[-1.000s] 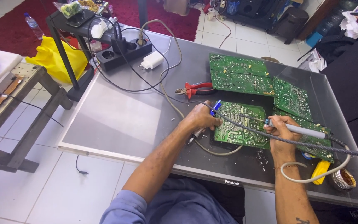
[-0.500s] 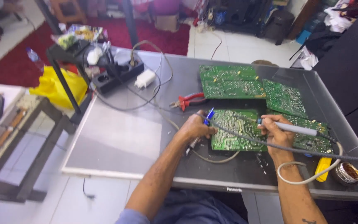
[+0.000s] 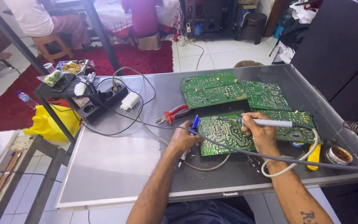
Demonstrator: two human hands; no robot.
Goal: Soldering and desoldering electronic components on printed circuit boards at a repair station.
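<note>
My left hand (image 3: 184, 140) grips a blue-tipped tool (image 3: 194, 123) at the left edge of a green circuit board (image 3: 222, 132) lying on a flat grey panel (image 3: 117, 161). My right hand (image 3: 262, 133) holds a white-handled soldering iron (image 3: 272, 123) like a pen, its tip resting on the same board. A braided grey cable (image 3: 295, 159) runs from under my hands off to the right. More green boards (image 3: 212, 88) lie further back, another (image 3: 289, 124) sits under my right wrist.
Red-handled pliers (image 3: 172, 114) lie left of the boards. A black power strip (image 3: 100, 103) with a white adapter (image 3: 130, 101) sits at the back left. A flux tin (image 3: 338, 154), a yellow-handled tool (image 3: 313, 155) and a coiled iron stand (image 3: 357, 127) are at right. Seated people are beyond on a red carpet.
The view has tilted up, showing more of the room behind. Both hands stay on the board; the iron tip has shifted slightly.
</note>
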